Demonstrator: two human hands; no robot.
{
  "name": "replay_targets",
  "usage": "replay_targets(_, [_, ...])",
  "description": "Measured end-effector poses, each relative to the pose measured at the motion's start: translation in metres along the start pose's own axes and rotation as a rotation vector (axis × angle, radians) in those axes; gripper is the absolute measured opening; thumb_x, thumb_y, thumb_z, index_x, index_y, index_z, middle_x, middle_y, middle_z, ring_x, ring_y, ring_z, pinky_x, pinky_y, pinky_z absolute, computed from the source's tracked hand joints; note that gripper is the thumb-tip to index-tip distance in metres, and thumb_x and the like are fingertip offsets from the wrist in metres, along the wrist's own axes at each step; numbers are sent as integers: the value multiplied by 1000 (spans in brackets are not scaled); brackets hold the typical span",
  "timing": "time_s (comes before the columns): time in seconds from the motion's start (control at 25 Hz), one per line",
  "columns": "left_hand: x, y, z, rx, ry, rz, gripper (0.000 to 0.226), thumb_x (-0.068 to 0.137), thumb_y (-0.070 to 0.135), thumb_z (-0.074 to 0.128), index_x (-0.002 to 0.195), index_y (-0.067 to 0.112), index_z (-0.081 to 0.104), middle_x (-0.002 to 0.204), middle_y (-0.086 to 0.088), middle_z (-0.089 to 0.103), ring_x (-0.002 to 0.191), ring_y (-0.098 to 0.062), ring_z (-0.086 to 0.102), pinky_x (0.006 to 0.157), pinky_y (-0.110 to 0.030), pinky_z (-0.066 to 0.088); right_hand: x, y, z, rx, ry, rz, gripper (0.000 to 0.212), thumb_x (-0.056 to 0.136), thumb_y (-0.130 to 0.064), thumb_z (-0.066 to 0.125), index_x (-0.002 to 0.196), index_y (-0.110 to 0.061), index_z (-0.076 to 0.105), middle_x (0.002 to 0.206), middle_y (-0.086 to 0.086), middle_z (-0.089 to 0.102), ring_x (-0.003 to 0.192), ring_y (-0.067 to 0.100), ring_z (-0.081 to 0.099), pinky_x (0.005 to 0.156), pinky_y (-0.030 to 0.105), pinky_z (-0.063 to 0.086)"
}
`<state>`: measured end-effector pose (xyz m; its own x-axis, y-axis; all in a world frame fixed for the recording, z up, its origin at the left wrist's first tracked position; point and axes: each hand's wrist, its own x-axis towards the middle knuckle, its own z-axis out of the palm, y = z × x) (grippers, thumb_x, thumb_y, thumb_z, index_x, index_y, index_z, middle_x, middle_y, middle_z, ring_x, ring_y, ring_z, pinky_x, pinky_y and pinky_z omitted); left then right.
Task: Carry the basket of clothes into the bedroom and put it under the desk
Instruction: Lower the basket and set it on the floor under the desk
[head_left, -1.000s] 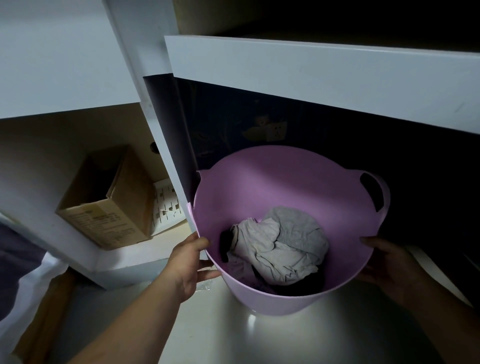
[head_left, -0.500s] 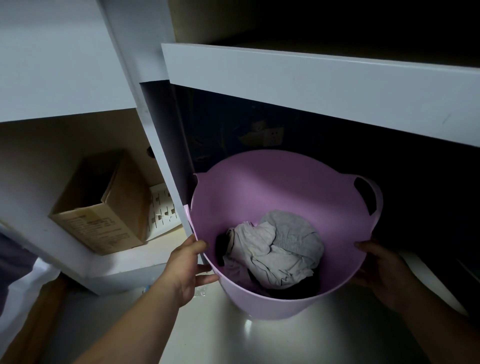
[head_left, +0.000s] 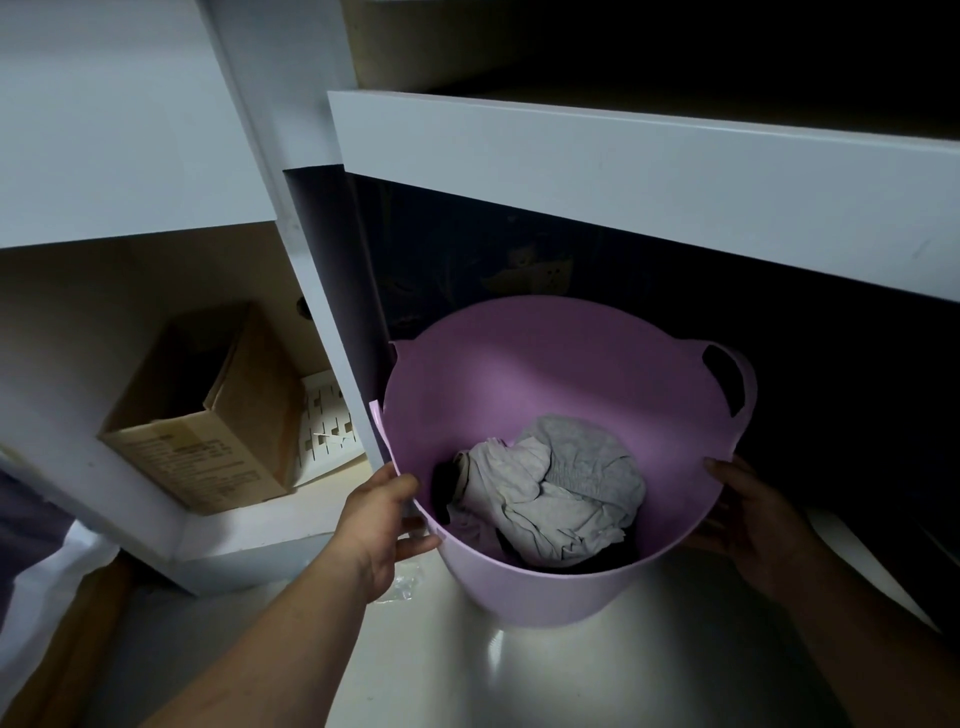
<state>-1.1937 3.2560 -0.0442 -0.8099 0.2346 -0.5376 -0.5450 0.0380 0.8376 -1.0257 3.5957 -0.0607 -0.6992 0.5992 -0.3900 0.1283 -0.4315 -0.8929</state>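
Note:
A lilac plastic basket (head_left: 545, 364) with two loop handles stands on the pale floor, its far half inside the dark opening under the white desk (head_left: 623, 171). Crumpled grey and dark clothes (head_left: 556, 488) lie at its bottom. My left hand (head_left: 382, 519) grips the near left rim, thumb over the edge. My right hand (head_left: 748, 512) is pressed flat against the outside of the right wall, fingers spread. The left handle is partly hidden behind the desk's side panel.
The desk's white side panel (head_left: 332, 332) stands right beside the basket's left edge. Left of it, a low shelf holds an open cardboard box (head_left: 208, 415) and a white slotted piece (head_left: 327, 421). A wall socket (head_left: 530, 273) shows faintly at the back.
The basket has slid a little further back under the desk, both hands going with it. The view has tilted slightly downward.

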Motion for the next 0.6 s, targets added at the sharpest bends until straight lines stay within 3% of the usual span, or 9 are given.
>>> replay_targets(0.08, [1, 2, 3, -7, 0, 4, 31, 97, 10, 52, 118, 21, 72, 136, -29, 64, 118, -54, 66, 88, -62, 61, 3, -1, 2, -7, -8, -8, 40, 97, -29, 60, 136, -28, 61, 121, 9, 73, 100, 34, 69, 80, 52, 58])
replay_targets(0.16, [2, 2, 4, -16, 5, 11, 31, 96, 10, 52, 117, 20, 72, 136, -31, 64, 106, -49, 69, 88, -62, 61, 9, -2, 5, -10, -15, -6, 41, 97, -31, 59, 138, -28, 60, 125, 10, 72, 104, 35, 68, 83, 54, 57])
replay_targets(0.24, [3, 2, 4, -31, 14, 15, 30, 96, 10, 54, 116, 22, 74, 127, -32, 67, 98, -42, 67, 89, -61, 61, 14, -4, 7, -17, -23, -2, 41, 98, -33, 58, 139, -28, 59, 128, 11, 71, 111, 38, 66, 89, 57, 55])
replay_targets(0.36, [5, 1, 4, -59, 15, 16, 29, 97, 12, 57, 115, 23, 75, 115, -20, 64, 99, -41, 66, 90, -60, 61, 20, -6, 10, -31, -39, 2, 39, 100, -36, 55, 137, -25, 60, 132, 13, 69, 115, 39, 65, 93, 59, 52])
replay_targets(0.6, [8, -2, 6, -103, 22, 24, 18, 101, 21, 62, 115, 25, 74, 114, -16, 61, 98, -38, 61, 94, -57, 61, 24, -15, 17, -71, -68, 8, 44, 103, -37, 50, 142, -20, 56, 135, 16, 66, 121, 42, 62, 94, 59, 52])
